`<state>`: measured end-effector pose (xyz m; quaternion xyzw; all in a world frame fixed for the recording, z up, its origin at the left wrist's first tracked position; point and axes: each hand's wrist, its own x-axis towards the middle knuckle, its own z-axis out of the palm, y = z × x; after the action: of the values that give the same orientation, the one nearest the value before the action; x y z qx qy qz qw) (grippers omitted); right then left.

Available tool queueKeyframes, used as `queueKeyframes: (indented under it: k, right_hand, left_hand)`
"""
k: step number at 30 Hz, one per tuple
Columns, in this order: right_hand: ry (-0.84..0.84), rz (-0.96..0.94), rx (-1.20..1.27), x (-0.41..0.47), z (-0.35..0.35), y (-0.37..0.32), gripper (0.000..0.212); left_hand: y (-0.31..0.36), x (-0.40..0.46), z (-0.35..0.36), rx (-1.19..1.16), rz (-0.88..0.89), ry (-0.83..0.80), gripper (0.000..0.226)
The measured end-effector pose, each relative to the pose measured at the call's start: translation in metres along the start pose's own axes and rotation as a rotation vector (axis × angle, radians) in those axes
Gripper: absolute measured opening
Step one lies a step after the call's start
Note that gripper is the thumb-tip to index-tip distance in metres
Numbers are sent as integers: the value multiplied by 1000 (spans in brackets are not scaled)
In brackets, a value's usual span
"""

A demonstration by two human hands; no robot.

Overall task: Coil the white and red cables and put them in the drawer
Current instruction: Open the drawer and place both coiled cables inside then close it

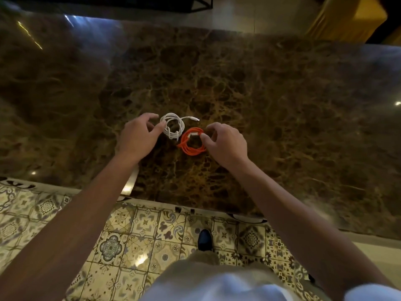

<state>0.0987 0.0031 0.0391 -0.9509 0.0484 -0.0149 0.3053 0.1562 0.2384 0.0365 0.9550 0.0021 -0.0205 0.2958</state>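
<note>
White coil [173, 126] lay at left hand [138, 135] fingertips, red coil [193, 141] just beside right hand [225, 142]; both hands loosely spread, gripping nothing, on the surface [282, 105].

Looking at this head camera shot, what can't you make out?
- The drawer: not seen in the head view.
- Right hand on the red cable: its fingers cover the contact, so the grip is unclear.
- White cable plug: too small to identify.
- Left hand: touching or just beside, unclear.

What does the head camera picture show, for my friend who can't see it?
Two hands reach for two coiled cables on a brown marble table: the left hand by the white cable, the right hand touching the red cable.
</note>
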Motion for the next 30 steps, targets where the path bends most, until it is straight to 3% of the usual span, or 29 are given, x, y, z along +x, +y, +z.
queueKeyframes:
  k: [8,13,17,23,30]
  right_hand:
    - [-45,14,75,1,2,-2,24]
    - [-39,52,249,-9,-9,3,22]
    - [7,52,380,-28,-32,18,18]
    - [131,121,473,-70,-83,68,17]
    - [323,287,548,-167,-161,178,15]
  left_hand:
    - [8,5,7,-143,-25,-44,17]
    - [12,3,8,-372,-102,-16,11]
    - [27,-9,7,-450,-62,-21,10]
    - [85,-43,18,-523,0,-27,7]
    - [196,-119,64,-572,144,-130,5]
